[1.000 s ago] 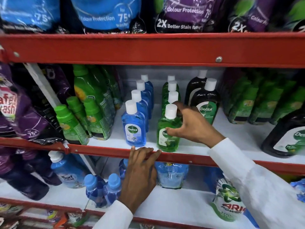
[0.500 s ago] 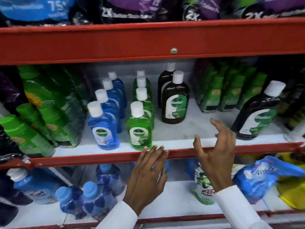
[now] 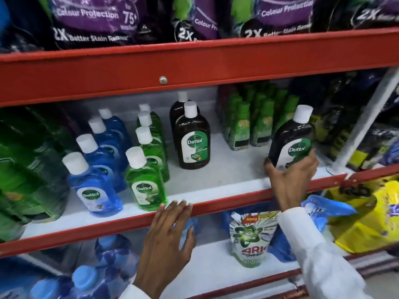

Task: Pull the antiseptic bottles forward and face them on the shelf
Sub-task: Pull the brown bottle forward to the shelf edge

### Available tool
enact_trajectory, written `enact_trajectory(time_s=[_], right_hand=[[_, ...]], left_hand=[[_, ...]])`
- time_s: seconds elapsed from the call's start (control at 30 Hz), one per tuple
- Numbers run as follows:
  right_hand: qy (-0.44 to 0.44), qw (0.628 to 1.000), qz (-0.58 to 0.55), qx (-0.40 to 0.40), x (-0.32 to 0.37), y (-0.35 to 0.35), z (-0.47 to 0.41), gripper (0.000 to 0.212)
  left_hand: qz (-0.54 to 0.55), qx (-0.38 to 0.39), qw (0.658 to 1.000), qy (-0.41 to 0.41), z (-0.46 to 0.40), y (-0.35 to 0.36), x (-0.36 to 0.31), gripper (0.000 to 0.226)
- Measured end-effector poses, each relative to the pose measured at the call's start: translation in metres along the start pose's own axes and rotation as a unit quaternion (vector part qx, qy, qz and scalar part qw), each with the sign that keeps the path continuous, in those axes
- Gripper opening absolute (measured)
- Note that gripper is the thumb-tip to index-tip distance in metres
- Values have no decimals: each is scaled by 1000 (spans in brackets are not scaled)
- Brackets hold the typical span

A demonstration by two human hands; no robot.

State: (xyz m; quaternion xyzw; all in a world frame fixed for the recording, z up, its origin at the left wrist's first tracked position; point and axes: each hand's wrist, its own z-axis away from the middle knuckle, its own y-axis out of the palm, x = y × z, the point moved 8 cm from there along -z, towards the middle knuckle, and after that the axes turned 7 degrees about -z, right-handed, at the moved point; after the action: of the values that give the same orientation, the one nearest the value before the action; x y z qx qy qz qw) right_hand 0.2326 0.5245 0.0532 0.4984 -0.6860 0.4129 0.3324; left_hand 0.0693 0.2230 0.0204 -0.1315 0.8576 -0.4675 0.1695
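Observation:
On the white middle shelf (image 3: 216, 180) stand rows of antiseptic bottles with white caps: a blue row led by a front blue bottle (image 3: 92, 186), a green row led by a front green bottle (image 3: 145, 182), and two dark brown bottles (image 3: 192, 139) further back. A separate large dark brown bottle (image 3: 291, 139) stands tilted near the shelf's right front, and my right hand (image 3: 291, 175) is shut around its base. My left hand (image 3: 168, 238) rests with fingers spread on the red front rail (image 3: 226, 203), holding nothing.
Green bottles (image 3: 248, 124) fill the shelf behind the held bottle, and larger green bottles (image 3: 28, 165) crowd the left. Purple detergent bags (image 3: 97, 20) sit above the red beam (image 3: 194, 67). Below lie blue bottles (image 3: 90, 277), a detergent pouch (image 3: 250, 234) and a yellow bag (image 3: 367, 212).
My right hand left the front green bottle, swung right over the rail and closed on the large dark brown bottle. My left hand stayed on the rail. The view shifted right.

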Motion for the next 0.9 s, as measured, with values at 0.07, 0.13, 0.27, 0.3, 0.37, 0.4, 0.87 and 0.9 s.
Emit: enact_trajectory(time_s=[0.07,0.13,0.27,0.3,0.37,0.4,0.87,0.9], right_hand=[[8,1000,-20,-11,2,-5,-3,109],[2,1000,-30,3,10,-7,3,108],[-21,995,-66,67,36,12,40,105],[-27,993,-75,85,44,20,50,105],[-37,987,-97,122,61,39,70,106],[-44,985,-98,138,71,47,80,105],[-78,981,5,176,105,89,126,106],[-80,980,2,184,104,87,126,104]], left_hand=[[-3,2,1000,-7,2,-2,3,50],[-5,-1,1000,-15,5,-4,8,50],[-8,-11,1000,-28,12,-6,21,56],[-9,-10,1000,-27,14,-4,22,59],[-14,-11,1000,-21,16,-3,24,63],[-12,-13,1000,-19,17,-3,24,64],[31,-45,998,-32,17,-4,25,56],[33,-46,998,-42,17,-4,26,55]])
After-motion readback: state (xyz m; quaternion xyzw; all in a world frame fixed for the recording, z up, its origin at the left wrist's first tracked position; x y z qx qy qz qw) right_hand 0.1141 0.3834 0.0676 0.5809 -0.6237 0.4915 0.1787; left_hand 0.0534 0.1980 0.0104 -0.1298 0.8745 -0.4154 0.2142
